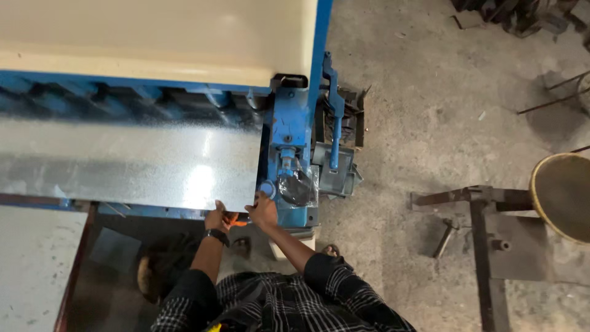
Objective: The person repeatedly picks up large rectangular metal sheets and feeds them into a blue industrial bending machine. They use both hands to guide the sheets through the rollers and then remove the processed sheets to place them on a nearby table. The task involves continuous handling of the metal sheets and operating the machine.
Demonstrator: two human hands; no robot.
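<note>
A shiny galvanised metal sheet (129,163) lies on the bed of a blue shearing machine (289,123). My left hand (218,217) grips the sheet's near right corner from below; a dark watch sits on that wrist. My right hand (263,211) rests at the sheet's right edge, next to a round blue knob (267,189) on the machine's side frame. Whether the right hand's fingers close around the sheet is hard to tell. Something orange (236,221) shows between the two hands.
A cream panel (153,37) tops the machine. Another metal sheet (34,264) lies at lower left. A blue lever (332,117) and plastic-wrapped part (297,187) sit on the machine's right. On the concrete floor: a metal stand (485,246), a hammer (444,238), a round stool (562,193).
</note>
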